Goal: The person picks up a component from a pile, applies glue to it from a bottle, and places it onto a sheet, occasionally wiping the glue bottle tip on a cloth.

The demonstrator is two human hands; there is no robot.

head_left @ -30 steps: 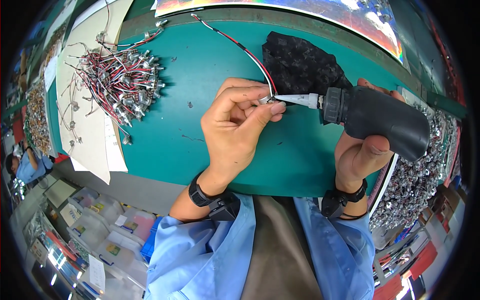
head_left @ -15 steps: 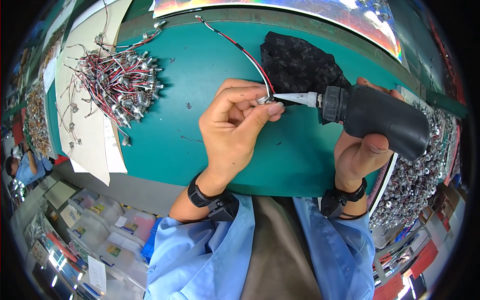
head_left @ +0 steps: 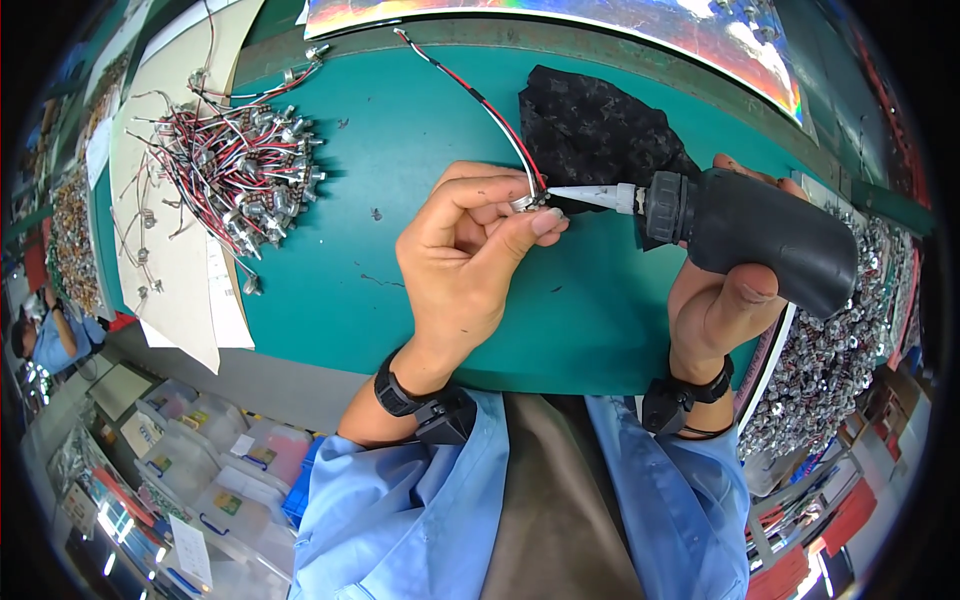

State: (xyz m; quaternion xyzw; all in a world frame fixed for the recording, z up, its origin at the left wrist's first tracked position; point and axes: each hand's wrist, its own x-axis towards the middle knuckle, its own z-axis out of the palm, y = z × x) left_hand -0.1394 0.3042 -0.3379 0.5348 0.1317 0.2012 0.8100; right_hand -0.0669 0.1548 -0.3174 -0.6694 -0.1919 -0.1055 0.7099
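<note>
Between the thumb and fingers of my left hand (head_left: 462, 250) is a small metal connector (head_left: 524, 203). Its red, white and black wires (head_left: 488, 108) rise from it and lean away to the upper left. My right hand (head_left: 715, 305) is wrapped round a black squeeze bottle (head_left: 770, 235), tilted on its side. The bottle's pale tapered nozzle (head_left: 592, 196) points left, its tip at the wire end of the connector. Whether anything flows from the tip is too small to see. Behind the nozzle a crumpled black cloth (head_left: 600, 125) lies on the green mat (head_left: 350, 310).
A heap of wired metal connectors (head_left: 245, 170) lies at the left, partly on tan cardboard (head_left: 185, 290). Many small metal parts (head_left: 825, 365) fill a tray on the right. A shiny rainbow-coloured sheet (head_left: 560, 25) spans the back edge. Another person (head_left: 60, 325) sits far left.
Both hands hold nearly the same pose. The wires' free end has shifted very slightly right, and the nozzle tip stays at the connector.
</note>
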